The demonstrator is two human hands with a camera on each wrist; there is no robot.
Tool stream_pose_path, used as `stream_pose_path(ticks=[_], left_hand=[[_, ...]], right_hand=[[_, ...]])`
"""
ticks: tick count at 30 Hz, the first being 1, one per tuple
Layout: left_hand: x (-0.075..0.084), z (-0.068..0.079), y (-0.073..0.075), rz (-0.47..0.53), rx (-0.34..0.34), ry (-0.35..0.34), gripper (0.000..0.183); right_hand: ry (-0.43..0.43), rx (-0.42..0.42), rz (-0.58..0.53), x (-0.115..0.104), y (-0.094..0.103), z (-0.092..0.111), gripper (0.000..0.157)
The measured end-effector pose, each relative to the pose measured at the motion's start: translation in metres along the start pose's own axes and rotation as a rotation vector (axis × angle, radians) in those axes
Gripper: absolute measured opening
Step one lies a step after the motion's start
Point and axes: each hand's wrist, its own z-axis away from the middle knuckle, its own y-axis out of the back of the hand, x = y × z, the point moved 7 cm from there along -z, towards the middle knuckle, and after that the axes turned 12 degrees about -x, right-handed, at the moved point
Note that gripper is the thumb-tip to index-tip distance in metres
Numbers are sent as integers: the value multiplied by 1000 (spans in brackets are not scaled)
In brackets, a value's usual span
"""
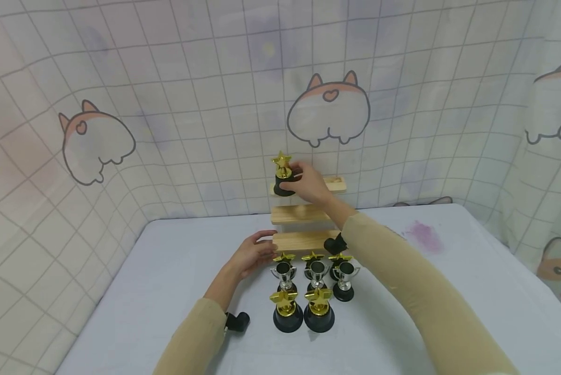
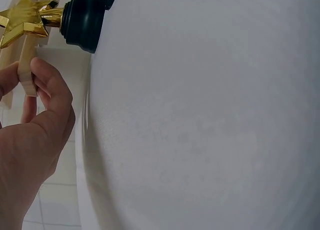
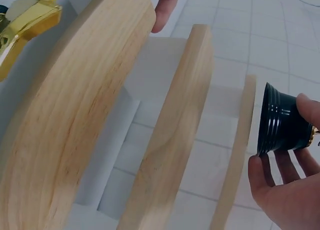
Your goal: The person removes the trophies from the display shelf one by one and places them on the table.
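Note:
My right hand [image 1: 311,184] grips a small trophy with a gold star and black base [image 1: 282,165] at the left end of the top board. In the right wrist view its black base [image 3: 285,121] is close over the narrow top board [image 3: 239,140], with fingers around the base. A three-step wooden rack [image 1: 303,241] stands at the back of the table. At its left end, my left hand [image 1: 254,254] pinches the lowest board. In the left wrist view, the thumb and fingers of that hand [image 2: 35,125] lie on either side of the board's end [image 2: 27,75].
Before the rack stand several trophies in rows: silver cups [image 1: 317,272] behind two gold star trophies [image 1: 286,311], and more gold stars [image 1: 313,257] close to the lowest board. A white cloth covers the table [image 1: 167,291]. Behind it hangs a checked curtain [image 1: 205,130].

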Motion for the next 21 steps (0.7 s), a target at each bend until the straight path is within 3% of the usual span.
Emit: stream_pose_path(ticks=[21], left_hand=[[-1, -3, 0, 23, -1, 5, 55]], right_hand=[[21, -70, -10, -1, 24, 44, 58]])
